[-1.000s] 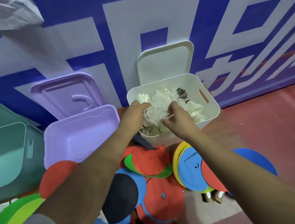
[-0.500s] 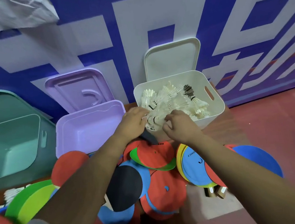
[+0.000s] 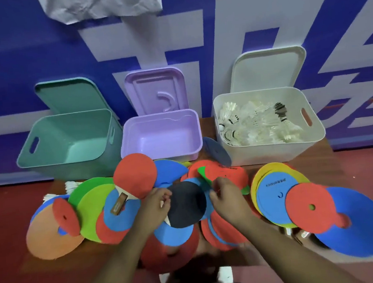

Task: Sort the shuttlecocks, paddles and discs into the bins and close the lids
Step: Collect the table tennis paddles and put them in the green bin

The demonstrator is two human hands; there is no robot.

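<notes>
Curling loosely, the fingers of the left hand sit at the left rim of the black paddle, which lies on top of the heap. The right hand is curled the same way at the paddle's right rim. Blur hides whether either hand actually pinches it.

On the far left of the heap a few loose shuttlecocks poke out from behind an orange disc and green discs. A red paddle lies face up, its handle pointing toward the person. To the right lie a printed blue disc, a red disc and a large blue disc.

Behind the heap stand three open bins on a brown surface: a teal bin, a purple bin and a white bin holding shuttlecocks. Their lids lean against the blue-and-white wall. The floor is red.
</notes>
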